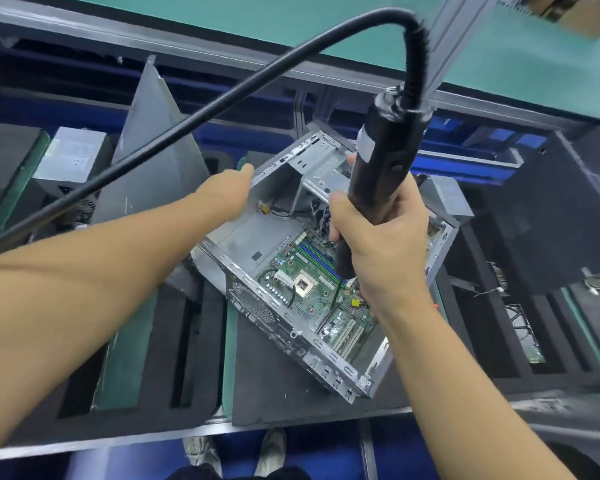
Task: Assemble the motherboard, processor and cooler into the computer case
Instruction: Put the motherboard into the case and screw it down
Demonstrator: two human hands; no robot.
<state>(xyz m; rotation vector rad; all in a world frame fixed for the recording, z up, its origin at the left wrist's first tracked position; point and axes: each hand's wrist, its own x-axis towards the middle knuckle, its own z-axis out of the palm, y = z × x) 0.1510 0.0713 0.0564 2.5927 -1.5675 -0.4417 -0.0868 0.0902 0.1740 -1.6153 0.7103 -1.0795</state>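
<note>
The computer case point(326, 355) lies on its side in front of me, open face up, turned at a slant so one corner points near-right. It is bare grey metal, with a perforated vent in its near-left wall and drive bays at the far end. The green motherboard point(312, 301) lies flat inside, with blue memory slots on its far side and pale expansion slots on its near side. The processor point(304, 283), a small coppery square, sits in its socket mid-board.
</note>
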